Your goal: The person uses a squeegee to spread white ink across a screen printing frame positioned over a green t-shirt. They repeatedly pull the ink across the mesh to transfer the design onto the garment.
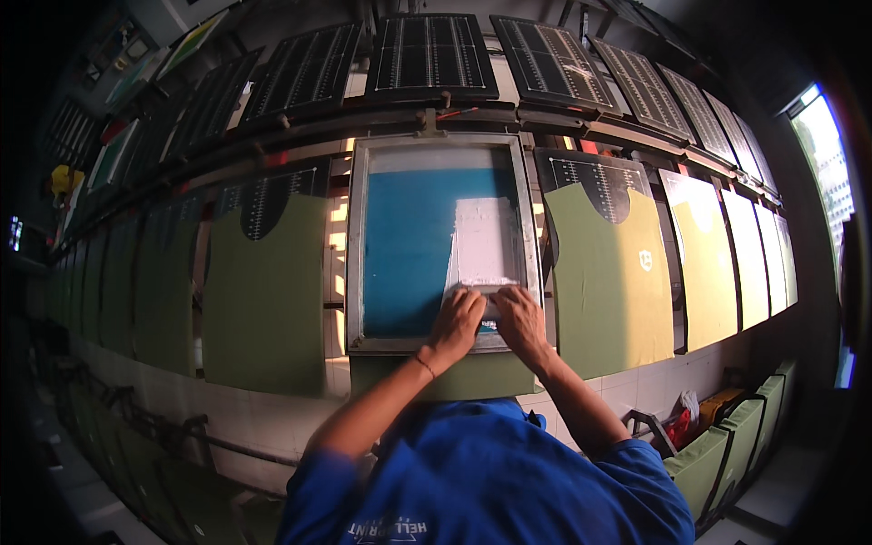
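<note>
White lettering (408, 528), upside down, on blue shirt (509, 468). White shield badge (646, 261) on green cloth (590, 300). Ruler-like marks on black board (431, 56), too small to read.

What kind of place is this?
Probably a screen-printing workshop: there's a framed blue screen with pale paste, green shirt-shaped cloth laid flat, and black boards in a row.

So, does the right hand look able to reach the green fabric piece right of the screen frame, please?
Probably yes, once off the squeegee: only the frame's rim seems between the right hand and the green fabric piece.
</note>
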A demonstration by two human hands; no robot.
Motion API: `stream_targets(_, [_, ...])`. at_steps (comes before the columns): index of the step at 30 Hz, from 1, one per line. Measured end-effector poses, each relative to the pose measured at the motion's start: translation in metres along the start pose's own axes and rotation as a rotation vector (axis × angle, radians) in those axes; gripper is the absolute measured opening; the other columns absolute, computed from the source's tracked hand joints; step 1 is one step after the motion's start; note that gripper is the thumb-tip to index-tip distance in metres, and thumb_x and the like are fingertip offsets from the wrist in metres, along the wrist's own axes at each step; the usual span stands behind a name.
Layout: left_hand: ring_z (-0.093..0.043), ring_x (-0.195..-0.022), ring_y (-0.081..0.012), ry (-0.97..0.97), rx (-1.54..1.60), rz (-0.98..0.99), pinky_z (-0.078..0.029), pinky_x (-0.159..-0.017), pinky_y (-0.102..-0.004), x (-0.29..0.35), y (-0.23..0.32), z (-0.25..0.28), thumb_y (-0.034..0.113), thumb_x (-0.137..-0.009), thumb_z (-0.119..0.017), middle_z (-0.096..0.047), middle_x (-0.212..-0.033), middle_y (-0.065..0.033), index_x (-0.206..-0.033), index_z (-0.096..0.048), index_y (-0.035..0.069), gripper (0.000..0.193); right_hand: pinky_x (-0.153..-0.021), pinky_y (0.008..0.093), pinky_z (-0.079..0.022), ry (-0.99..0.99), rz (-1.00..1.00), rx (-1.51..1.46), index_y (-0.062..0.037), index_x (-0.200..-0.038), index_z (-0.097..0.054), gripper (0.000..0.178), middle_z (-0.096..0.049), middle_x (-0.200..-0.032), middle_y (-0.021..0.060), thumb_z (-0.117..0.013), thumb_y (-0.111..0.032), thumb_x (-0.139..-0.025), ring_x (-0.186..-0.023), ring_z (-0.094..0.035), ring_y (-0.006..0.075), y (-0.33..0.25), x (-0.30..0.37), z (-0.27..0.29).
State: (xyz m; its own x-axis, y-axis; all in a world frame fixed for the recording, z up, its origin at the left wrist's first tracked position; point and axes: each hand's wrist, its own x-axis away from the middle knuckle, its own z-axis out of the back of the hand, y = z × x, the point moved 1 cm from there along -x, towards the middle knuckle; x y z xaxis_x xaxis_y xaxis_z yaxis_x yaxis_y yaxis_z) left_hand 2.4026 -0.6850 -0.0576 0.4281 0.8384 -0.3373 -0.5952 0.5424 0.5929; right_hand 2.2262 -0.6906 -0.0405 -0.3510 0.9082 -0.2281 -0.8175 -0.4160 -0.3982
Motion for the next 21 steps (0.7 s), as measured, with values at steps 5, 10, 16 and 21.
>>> stream_targets(5, [-0.057, -0.098, -0.0367, 0.117, -0.045, -0.031, -0.046, -0.087, -0.0452, -0.109, -0.048, 0.015, -0.007, -0.082, -0.053, -0.06, -0.099, -0.0159, -0.096, -0.058, 0.001, 0.017, -0.084, 0.0408, -0.054, -0.05, 0.022, 0.096, -0.0049, -0.094, -0.071, 0.022, -0.069, -0.095, 0.0117, -0.068, -0.001, -0.073, -0.096, -0.066, 0.031, 0.043, -0.116, 0.017])
stream_targets(10, [-0.058, -0.095, -0.0363, 0.164, -0.029, -0.074, -0.047, -0.086, -0.0441, -0.1, -0.032, 0.027, -0.007, -0.082, -0.053, -0.062, -0.099, -0.0157, -0.098, -0.059, 0.002, 0.019, -0.085, 0.0404, -0.054, -0.015, 0.032, 0.008, -0.0057, -0.096, -0.073, 0.024, -0.071, -0.097, 0.0108, -0.065, 0.0, -0.074, -0.098, -0.066, 0.0312, 0.027, -0.107, 0.03])
stream_targets(16, [-0.058, -0.113, -0.0377, 0.062, 0.056, -0.014, -0.047, -0.1, -0.0447, 0.01, 0.039, 0.02, -0.003, -0.085, -0.056, -0.061, -0.118, -0.0199, -0.12, -0.06, -0.006, 0.034, -0.09, 0.039, -0.053, -0.087, -0.025, -0.058, -0.0043, -0.105, -0.07, 0.032, -0.069, -0.107, 0.0112, -0.06, 0.0, -0.075, -0.104, -0.063, 0.031, -0.023, 0.009, 0.038])
stream_targets(21, [-0.058, -0.113, -0.0334, 0.048, -0.014, 0.001, -0.045, -0.105, -0.0436, 0.037, 0.033, -0.006, 0.001, -0.086, -0.055, -0.06, -0.117, -0.0171, -0.121, -0.058, -0.005, 0.035, -0.093, 0.0381, -0.052, -0.081, -0.078, -0.036, -0.0065, -0.104, -0.071, 0.035, -0.068, -0.11, 0.0087, -0.064, 0.003, -0.071, -0.109, -0.062, 0.0293, -0.021, 0.035, 0.009])
